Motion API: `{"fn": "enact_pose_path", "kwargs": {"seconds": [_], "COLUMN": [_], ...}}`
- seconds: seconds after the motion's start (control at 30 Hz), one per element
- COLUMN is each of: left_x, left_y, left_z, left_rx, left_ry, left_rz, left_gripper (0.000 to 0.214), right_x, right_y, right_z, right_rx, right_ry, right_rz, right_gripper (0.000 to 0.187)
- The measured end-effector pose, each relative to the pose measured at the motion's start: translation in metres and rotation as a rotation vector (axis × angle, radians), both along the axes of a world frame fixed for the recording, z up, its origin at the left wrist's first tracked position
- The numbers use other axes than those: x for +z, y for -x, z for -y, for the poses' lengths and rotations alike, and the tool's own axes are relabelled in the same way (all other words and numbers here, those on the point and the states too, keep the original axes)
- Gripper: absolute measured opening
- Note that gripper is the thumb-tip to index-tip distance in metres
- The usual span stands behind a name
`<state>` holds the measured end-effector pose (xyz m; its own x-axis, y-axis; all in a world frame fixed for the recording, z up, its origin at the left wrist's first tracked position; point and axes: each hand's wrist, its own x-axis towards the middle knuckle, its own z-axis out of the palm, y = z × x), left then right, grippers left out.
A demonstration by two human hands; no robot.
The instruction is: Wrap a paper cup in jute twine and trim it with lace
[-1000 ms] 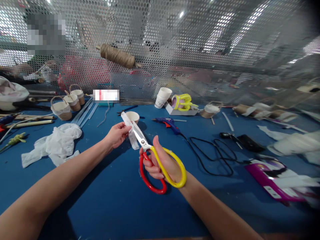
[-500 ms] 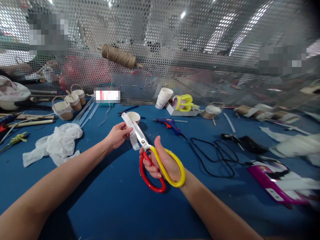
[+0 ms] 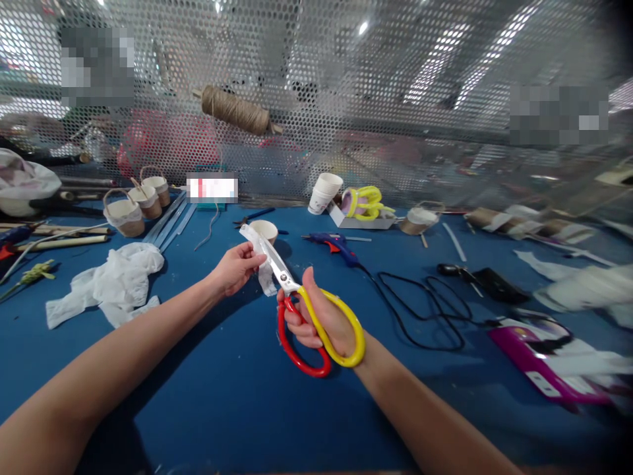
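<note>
My right hand (image 3: 321, 320) grips a pair of scissors (image 3: 309, 316) with one red and one yellow handle loop, fingers through the loops. The steel blades point up and to the left and close on a white paper strip (image 3: 261, 260). My left hand (image 3: 236, 267) pinches that strip between thumb and fingers just left of the blades. Both hands hover above the blue table (image 3: 222, 389). A small paper cup (image 3: 264, 230) stands on the table just behind the strip.
A crumpled white plastic bag (image 3: 111, 282) lies left. Small cup baskets (image 3: 132, 208) stand at the back left. A blue glue gun (image 3: 335, 243) with black cable (image 3: 420, 310) lies right. A stack of cups (image 3: 324, 191), a twine spool (image 3: 236, 110) on the mesh wall, and a magenta package (image 3: 544, 359) are around.
The scissors handles have drawn slightly closer together and my right hand has shifted a little up. My left hand keeps its pinch on the strip.
</note>
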<state>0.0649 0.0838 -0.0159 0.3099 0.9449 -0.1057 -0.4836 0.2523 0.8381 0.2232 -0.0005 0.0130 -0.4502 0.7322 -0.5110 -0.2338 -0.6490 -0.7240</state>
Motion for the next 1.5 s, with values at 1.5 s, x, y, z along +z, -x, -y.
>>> {"fn": "enact_pose_path", "kwargs": {"seconds": [1.5], "left_x": [-0.005], "left_y": [-0.004], "left_z": [-0.007], "left_rx": [0.078], "left_ry": [0.081], "left_rz": [0.004], "left_gripper": [0.01], "right_x": [-0.008], "right_y": [0.006], "right_z": [0.006], "right_rx": [-0.05], "right_ry": [-0.031], "right_rz": [0.097], "right_gripper": [0.06]}}
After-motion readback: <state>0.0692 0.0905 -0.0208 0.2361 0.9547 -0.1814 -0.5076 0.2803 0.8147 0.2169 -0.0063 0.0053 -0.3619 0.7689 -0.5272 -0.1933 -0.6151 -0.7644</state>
